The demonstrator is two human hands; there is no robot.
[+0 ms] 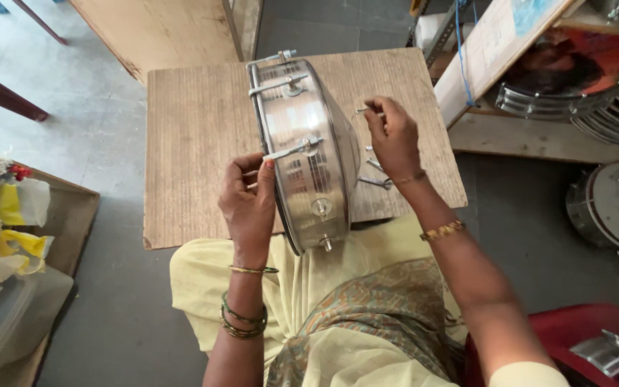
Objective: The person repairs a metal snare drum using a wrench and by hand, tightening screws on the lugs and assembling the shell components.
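Room: workshop floor, grey tiles; finished metal drums (pixel 614 204) stacked and leaning well to the right of the counter (pixel 195 136), bags of small parts to its left.
Counter: low rough wooden board in front of the seated person's lap.
Drum shell: shiny steel drum (pixel 302 150) stands on edge at the counter's middle, near rim toward the lap, its round axis running left-right, rim plane front-to-back.
Tension rods: several rods with lugs sit around the shell wall; one rod (pixel 289 150) lies across the wall's left face, just at the left hand.
Left hand: left hand (pixel 248 201) is left of the drum, touching it; fingers (pixel 266 166) curled, tips pinched on that rod's near end.
Right hand: right hand (pixel 394 136) is right of the drum, over the counter, clear of the shell; fingers pressed together, pinching a small hook bolt (pixel 364 112) pointed at the drum.
Loose hooks: more bolts (pixel 375 175) lie on the counter just below the right hand, beside the drum.
Nearer hand: left, already on the shell.
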